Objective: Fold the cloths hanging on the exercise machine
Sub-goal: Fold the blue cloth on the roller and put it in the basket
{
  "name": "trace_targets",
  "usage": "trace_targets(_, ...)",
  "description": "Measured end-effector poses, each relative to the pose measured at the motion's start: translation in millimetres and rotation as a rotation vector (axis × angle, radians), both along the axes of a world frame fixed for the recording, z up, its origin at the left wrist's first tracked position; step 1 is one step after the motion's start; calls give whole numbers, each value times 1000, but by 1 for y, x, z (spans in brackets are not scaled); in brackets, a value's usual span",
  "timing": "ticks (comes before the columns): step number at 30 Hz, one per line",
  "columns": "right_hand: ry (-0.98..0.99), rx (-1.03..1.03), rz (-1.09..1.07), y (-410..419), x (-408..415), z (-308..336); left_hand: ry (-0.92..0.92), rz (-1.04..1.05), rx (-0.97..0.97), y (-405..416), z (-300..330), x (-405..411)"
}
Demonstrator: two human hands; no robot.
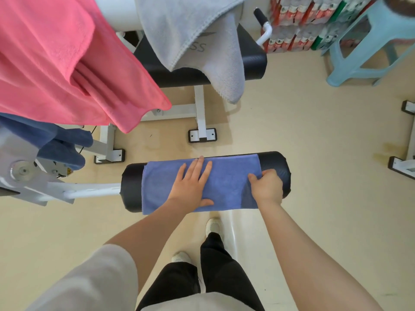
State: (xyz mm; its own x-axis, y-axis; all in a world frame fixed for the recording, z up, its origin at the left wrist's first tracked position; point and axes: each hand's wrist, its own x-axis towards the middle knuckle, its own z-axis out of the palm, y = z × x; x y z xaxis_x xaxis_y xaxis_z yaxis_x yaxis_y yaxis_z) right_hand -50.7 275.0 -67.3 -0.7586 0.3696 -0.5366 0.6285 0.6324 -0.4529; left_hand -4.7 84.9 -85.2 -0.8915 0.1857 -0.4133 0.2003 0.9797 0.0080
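Here, left hand (193, 185) flat on blue cloth (226, 185) over black roller pad (275, 167); right hand (266, 187) grip pinching cloth edge.

A blue cloth (224, 176) lies draped over a black roller pad (275, 173). The left hand (193, 185) presses flat on it; the right hand (266, 186) grips its right edge. A pink cloth (56, 63) and a grey cloth (202, 37) hang on the machine (199, 108).
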Motion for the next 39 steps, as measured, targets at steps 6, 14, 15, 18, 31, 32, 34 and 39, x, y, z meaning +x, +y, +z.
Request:
trace_targets(6,-214,-414,-155,3,-4,15,-18,30,17,0,-3,-4)
trace_targets(14,-242,-639,214,-2,8,63,29,-81,226,-20,1,-3)
trace_targets(15,-211,-648,247,-9,9,68,26,-85,241,-27,6,-3)
trace_targets(18,-151,-699,282,-39,12,83,119,15,277,-54,12,4)
trace_targets(31,77,-292,462,-203,60,41,-126,1086,1274,-143,22,41)
trace_targets(32,76,-261,482,-209,62,36,-148,1107,1298,-145,21,40)
trace_targets(34,44,-182,542,-217,66,27,-167,1121,1301,-145,22,37)
trace_targets(39,122,-18,610,-204,74,24,-104,890,1034,-140,18,29)
